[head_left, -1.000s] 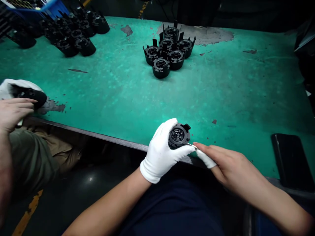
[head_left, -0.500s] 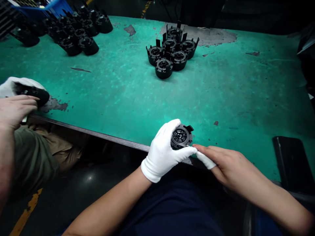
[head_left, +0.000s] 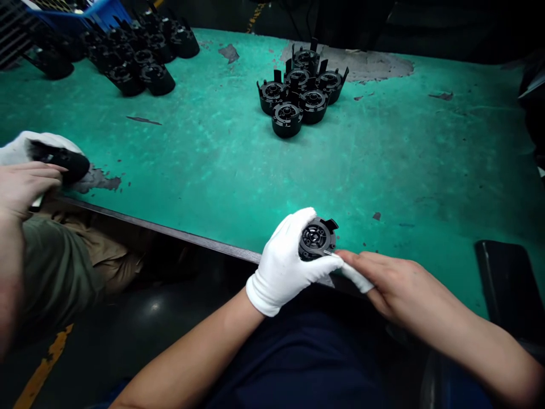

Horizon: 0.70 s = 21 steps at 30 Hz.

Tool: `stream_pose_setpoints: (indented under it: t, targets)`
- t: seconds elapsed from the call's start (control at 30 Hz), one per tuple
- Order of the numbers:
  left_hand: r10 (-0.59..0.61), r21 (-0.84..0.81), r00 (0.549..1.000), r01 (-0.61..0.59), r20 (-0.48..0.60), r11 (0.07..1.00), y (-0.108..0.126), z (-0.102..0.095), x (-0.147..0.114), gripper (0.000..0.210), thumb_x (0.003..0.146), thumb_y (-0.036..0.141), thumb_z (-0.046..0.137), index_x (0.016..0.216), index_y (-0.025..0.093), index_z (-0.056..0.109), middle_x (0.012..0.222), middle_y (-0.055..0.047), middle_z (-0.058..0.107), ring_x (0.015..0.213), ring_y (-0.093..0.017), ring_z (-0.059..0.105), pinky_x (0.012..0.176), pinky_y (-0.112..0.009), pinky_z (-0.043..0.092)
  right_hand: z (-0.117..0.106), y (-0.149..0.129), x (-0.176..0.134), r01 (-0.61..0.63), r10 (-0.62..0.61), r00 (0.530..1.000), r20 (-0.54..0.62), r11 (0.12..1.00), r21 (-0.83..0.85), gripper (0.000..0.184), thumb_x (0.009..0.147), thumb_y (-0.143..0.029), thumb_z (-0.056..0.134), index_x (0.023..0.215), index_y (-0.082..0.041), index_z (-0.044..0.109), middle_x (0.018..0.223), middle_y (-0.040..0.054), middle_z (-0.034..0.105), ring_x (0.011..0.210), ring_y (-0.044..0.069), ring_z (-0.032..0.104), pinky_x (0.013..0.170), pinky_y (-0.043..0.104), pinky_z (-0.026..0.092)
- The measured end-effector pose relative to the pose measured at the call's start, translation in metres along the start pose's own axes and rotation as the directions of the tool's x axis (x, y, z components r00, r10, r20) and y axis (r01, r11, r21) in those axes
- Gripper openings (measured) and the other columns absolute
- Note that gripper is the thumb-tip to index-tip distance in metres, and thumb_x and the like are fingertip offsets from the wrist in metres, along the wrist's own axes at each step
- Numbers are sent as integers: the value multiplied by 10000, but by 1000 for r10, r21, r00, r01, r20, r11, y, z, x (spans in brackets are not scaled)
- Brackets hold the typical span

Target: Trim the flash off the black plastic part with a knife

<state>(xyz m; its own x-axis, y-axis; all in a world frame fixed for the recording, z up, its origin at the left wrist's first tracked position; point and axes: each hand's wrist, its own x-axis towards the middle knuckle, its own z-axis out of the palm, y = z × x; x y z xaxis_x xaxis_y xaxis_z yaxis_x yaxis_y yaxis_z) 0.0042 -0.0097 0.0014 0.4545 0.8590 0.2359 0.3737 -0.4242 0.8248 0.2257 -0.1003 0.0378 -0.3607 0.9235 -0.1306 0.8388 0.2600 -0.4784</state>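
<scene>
- Left hand [head_left: 285, 264], in a white glove, was wrapped around a round black plastic housing [head_left: 316, 239] right at the near edge of the green counter [head_left: 221, 165].
- Right hand [head_left: 389, 281] was bare, pinching a thin white-wrapped tool [head_left: 351, 274] with its tip on the housing's rim.
- Off to the left, a co-worker's hand [head_left: 23, 184] rested on another black part [head_left: 63, 161].
- Further back sat a cluster of six housings [head_left: 300, 94], and a bigger pile [head_left: 128, 54] by a blue crate [head_left: 80, 8].

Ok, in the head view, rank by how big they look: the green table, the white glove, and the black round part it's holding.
1. Green table, by far the largest.
2. White glove on the left hand.
3. Black round part, partly hidden by the glove, still clearly smallest.
</scene>
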Motion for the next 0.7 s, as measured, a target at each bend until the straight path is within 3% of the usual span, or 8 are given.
stream_pose_setpoints:
  t: [0.2, 0.3, 0.47, 0.57, 0.7]
  targets:
    - [-21, -9, 998, 21, 52, 1000, 0, -2, 2, 873, 779, 604, 819, 1464, 182, 478, 1482, -144, 577, 1392, -300, 555, 1212, -470, 455, -8, 0, 1, 9, -7, 999, 38, 999, -37, 575, 923, -75, 357, 1448, -252, 513, 1269, 70, 651, 1048, 298, 690, 736, 403, 631]
    - [-15, 2, 991, 15, 134, 1000, 0, -11, 7, 897, 791, 549, 829, 1514, 207, 423, 1527, -136, 540, 1420, -309, 529, 1215, -489, 450, -12, 2, -6, 3, 0, 999, -47, 999, 54, 484, 982, -123, 373, 1414, -260, 544, 1319, 49, 642, 1097, 278, 678, 824, 379, 626]
    - [48, 55, 947, -68, 317, 996, -1, -44, 13, 934, 782, 396, 842, 1563, 246, 351, 1607, -118, 450, 1479, -306, 461, 1244, -498, 415, -9, 18, -23, -65, 78, 982, -174, 995, 80, 446, 1030, -176, 390, 1429, -314, 533, 1334, 2, 641, 1113, 265, 678, 892, 370, 628]
    - [68, 53, 941, -90, 332, 994, -7, -54, 8, 958, 783, 438, 843, 1572, 242, 336, 1604, -130, 451, 1480, -308, 460, 1234, -499, 426, 1, 29, -30, -77, 85, 975, -204, 996, 48, 465, 1040, -184, 369, 1459, -342, 493, 1342, -17, 636, 1100, 261, 685, 881, 378, 639]
    - [89, 69, 968, -108, 236, 992, -13, -40, -3, 1118, 711, 644, 850, 1583, 187, 319, 1563, -182, 491, 1460, -343, 478, 1218, -529, 432, 11, 33, -29, -69, 76, 953, -294, 997, 34, 423, 1075, -217, 352, 1454, -319, 509, 1322, 7, 646, 1068, 260, 694, 853, 354, 638]
